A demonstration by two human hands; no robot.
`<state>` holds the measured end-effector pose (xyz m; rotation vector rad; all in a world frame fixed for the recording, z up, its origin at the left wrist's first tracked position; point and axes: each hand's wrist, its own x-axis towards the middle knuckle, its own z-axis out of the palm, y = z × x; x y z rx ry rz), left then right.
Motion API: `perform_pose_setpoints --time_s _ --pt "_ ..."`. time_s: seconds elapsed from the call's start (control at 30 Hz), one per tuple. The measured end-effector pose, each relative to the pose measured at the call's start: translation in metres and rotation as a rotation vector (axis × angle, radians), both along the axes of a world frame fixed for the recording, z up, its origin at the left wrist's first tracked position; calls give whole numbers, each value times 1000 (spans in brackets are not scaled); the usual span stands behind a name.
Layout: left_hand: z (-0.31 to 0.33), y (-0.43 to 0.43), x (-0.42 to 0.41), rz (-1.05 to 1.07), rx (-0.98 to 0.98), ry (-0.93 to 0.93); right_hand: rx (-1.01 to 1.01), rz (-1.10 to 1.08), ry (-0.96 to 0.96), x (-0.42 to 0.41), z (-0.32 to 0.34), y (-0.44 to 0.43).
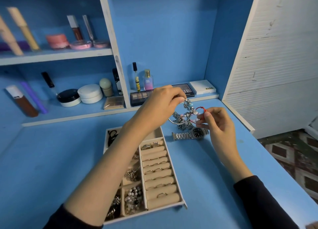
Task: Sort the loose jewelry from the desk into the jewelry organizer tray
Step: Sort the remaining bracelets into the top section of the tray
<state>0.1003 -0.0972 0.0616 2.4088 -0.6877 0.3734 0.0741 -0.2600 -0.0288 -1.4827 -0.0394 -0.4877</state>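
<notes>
My left hand [163,101] pinches the top of a silver charm bracelet [186,111] with blue and pink beads, held above the blue desk. My right hand [216,122] pinches a thin red cord bracelet [201,108] that is tangled with the charm bracelet. Below them a silver wristwatch [189,135] with a dark dial lies flat on the desk. The beige jewelry organizer tray [175,170] sits nearer me; my left forearm crosses over it. Rings sit in its right-hand roll slots, and beads and chains fill its left compartments.
The desk's right edge [268,160] drops to a patterned floor. Shelves behind hold cosmetics: eyeshadow palettes [139,98], a perfume bottle [148,80], jars [90,93] and tubes. A white slatted panel [275,65] stands at the right.
</notes>
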Motion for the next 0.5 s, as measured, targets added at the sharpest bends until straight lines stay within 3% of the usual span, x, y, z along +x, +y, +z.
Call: perform_pose_setpoints --time_s 0.5 --pt "-28 106 -10 279 -297 254 7 180 -28 -4 20 47"
